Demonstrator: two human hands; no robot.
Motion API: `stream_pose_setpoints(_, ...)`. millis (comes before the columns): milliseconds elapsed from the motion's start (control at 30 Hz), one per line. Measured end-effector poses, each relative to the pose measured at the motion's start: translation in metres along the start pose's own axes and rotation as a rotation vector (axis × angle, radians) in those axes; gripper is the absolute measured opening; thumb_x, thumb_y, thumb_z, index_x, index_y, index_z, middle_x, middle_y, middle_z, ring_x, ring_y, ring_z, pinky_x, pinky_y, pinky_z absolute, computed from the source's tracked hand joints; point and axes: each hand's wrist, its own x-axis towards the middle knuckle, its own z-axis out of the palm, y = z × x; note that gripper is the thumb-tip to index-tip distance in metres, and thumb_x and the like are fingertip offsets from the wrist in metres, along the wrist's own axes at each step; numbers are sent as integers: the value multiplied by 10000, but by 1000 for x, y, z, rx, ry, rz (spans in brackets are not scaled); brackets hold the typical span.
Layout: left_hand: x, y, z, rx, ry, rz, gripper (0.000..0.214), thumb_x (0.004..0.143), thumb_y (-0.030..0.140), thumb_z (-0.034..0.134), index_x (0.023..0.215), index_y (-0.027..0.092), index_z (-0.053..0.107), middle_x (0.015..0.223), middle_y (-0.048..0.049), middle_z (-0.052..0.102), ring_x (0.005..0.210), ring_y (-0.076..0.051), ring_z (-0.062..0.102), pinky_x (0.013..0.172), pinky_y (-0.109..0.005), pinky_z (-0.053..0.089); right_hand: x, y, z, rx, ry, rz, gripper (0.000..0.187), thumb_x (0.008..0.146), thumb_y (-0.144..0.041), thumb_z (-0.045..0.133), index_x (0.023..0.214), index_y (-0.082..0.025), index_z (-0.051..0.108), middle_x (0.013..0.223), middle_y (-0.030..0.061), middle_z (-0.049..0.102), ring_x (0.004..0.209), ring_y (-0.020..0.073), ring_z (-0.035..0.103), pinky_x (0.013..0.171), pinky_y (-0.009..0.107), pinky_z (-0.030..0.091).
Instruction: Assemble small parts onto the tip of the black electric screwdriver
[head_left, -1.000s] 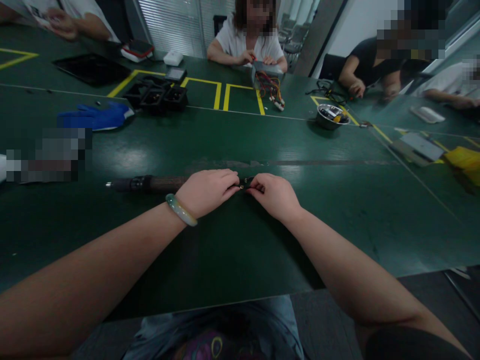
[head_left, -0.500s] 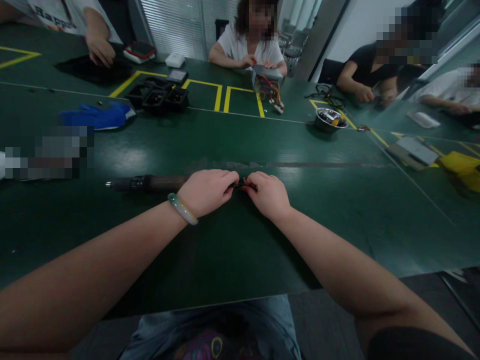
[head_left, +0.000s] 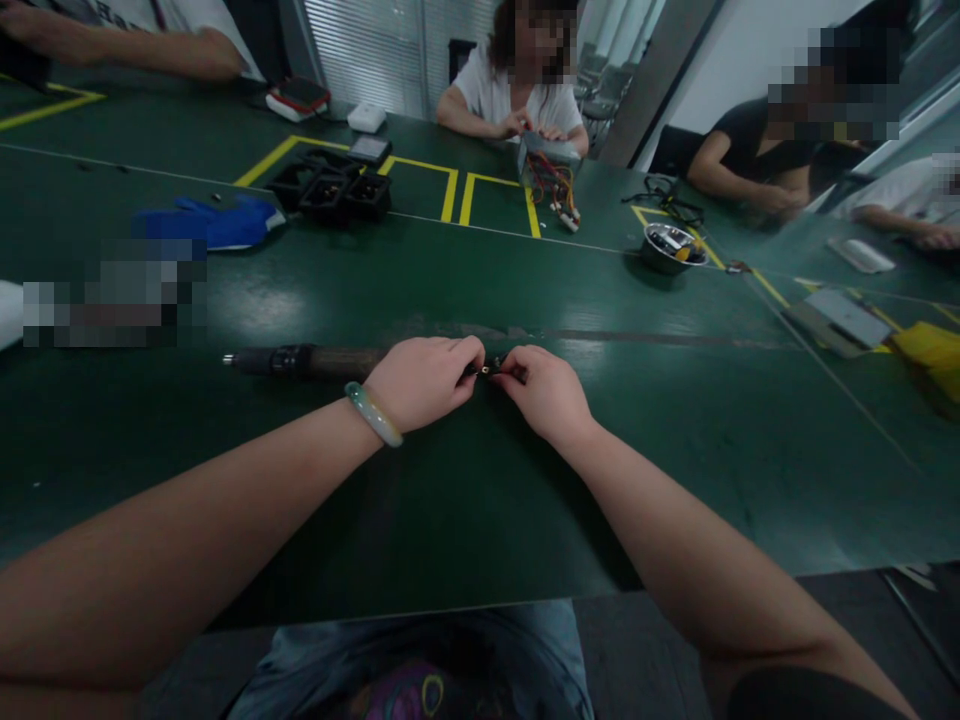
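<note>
Small dark part (head_left: 492,367) with a gold-coloured spot sits between your two hands, just over the green table (head_left: 450,530); take it as the centre of your clock. Your left hand (head_left: 424,380) comes in from 9 o'clock, its thumb and forefinger pinched on the near end of the part. Your right hand (head_left: 551,395) comes in from between 3 and 4, thumb and fingertips closed on the other end. Your fingers hide most of the part, so you cannot tell if it is one piece or two. A bangle (head_left: 373,415) circles your left wrist.

At 9 o'clock a dark rod-shaped tool (head_left: 322,362) lies flat, its metal tip pointing away from you to 9 and its other end hidden behind your left hand; whether they touch cannot be told. Farther out, you have a blue glove (head_left: 225,225) at 10, black trays (head_left: 326,192) between 10 and 11, a metal box (head_left: 555,152) with coloured wires between 12 and 1, under a co-worker's hands, and a filled metal bowl (head_left: 660,262) at 2.
</note>
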Motion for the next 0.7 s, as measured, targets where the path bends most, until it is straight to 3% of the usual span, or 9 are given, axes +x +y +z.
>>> stream_pose_setpoints(233, 0, 2, -1, 33, 7, 4, 199, 884, 275, 511, 1063, 205, 560, 955, -45, 675, 853, -223, 648, 688, -320, 462, -1, -7, -3, -40, -23, -3, 92, 824, -227, 674, 773, -213, 599, 817, -15, 599, 707, 123, 511, 618, 250, 335)
stream_pose_setpoints(400, 1, 5, -3, 86, -5, 13, 144, 896, 274, 497, 974, 184, 578, 912, -61, 673, 817, -215, 646, 651, -305, 445, -4, -13, -5, -75, -22, -2, 99, 810, -209, 676, 768, -213, 586, 829, -10, 602, 720, 130, 521, 618, 254, 333)
stream_pose_setpoints(700, -1, -1, 0, 27, 7, 28, 178, 897, 296, 499, 1005, 198, 601, 957, -47, 689, 863, -217, 657, 714, -323, 483, -2, -5, -3, 7, -42, 4, 106, 825, -247, 680, 764, -209, 601, 816, -13, 604, 707, 119, 515, 623, 246, 345)
